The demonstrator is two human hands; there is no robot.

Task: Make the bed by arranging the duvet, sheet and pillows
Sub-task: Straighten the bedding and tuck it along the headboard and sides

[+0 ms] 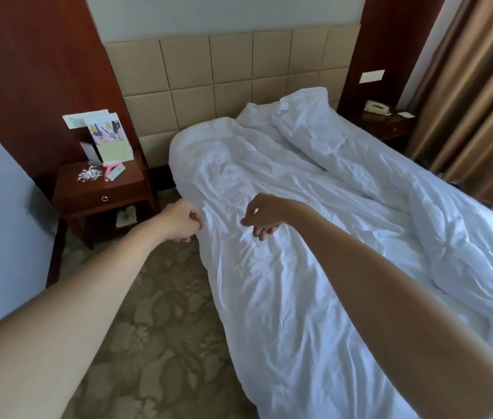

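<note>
A person's left hand (180,220) pinches the wrinkled white duvet (284,267) edge mid-frame; the right hand (262,217) hovers loosely curled, empty. A one-sided pull risks skewing it.

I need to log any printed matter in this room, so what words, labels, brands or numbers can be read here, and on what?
None can be read.
Cards and leaflets on the left nightstand: print too small and blurred.
White wall plate on the right wood panel: no legible marking.
Telephone and notepad on the right nightstand: too small to read.
</note>
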